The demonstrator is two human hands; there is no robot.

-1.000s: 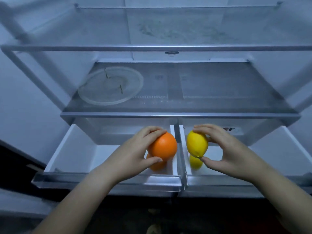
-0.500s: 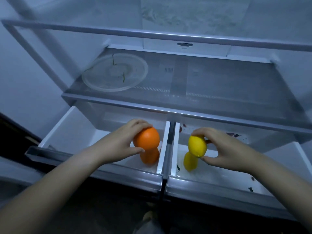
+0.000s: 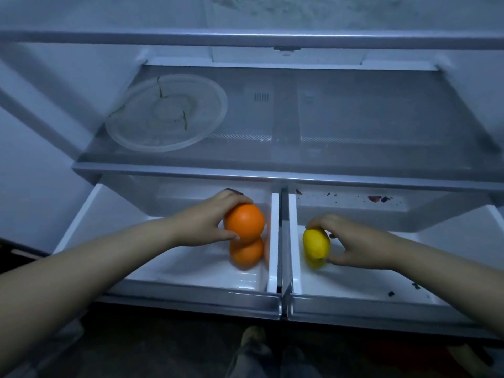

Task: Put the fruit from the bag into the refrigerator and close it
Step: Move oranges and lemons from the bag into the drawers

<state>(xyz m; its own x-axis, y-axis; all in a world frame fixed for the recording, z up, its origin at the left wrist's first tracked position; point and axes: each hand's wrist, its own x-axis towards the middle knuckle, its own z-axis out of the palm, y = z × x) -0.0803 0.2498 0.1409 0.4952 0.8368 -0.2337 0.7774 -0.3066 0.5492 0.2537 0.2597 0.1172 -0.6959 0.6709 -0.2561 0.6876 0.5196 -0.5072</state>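
The left hand (image 3: 207,222) gripped the orange (image 3: 244,222) from its left side, fingers curled over the top and the thumb pressed under its near face. The orange sat low inside the left drawer (image 3: 169,271), close to the inner wall, with its reflection showing on the glossy floor directly below it; whether it touched the floor could not be told. The right hand (image 3: 354,242) gripped the lemon (image 3: 316,244) from its right side, fingers arched over the top and the thumb at the lower tip. The lemon was inside the right drawer (image 3: 368,285), near that drawer's left wall, right at the floor with a yellow reflection just under it.

The orange was round, smooth and bright, with a slight sheen. The lemon was oval with a small nub at its lower end and a matte yellow skin. Both drawers were pulled out, made of white and clear plastic with shiny floors; dark specks dotted the right one. Above them lay a glass shelf (image 3: 354,126) with a grey front trim, and on its left part rested a round clear plate (image 3: 166,113), cracked across in several lines.
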